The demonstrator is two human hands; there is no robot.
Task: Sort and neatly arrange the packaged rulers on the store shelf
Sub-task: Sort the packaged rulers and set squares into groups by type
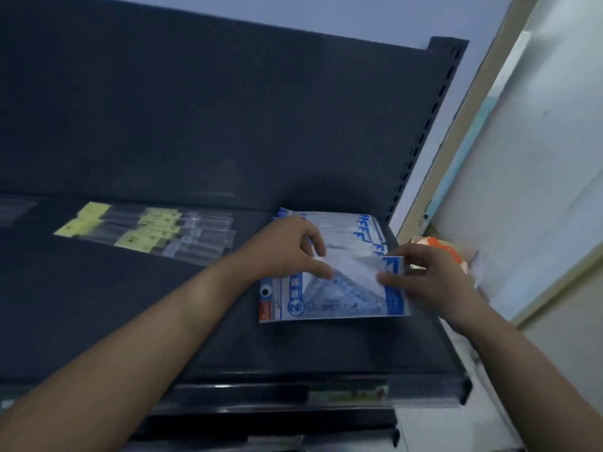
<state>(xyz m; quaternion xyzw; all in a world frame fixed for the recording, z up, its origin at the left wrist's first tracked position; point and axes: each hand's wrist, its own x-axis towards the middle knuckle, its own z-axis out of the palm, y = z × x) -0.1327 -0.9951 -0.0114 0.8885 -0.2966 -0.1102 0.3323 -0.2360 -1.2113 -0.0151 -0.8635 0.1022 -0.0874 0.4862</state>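
Our left hand and right hand, fingers in a pinch on the top ruler packet, centre-right.

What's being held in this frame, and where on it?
The front set-square packet: the right hand pinches its right edge, and the left hand pinches its upper edge near the middle.
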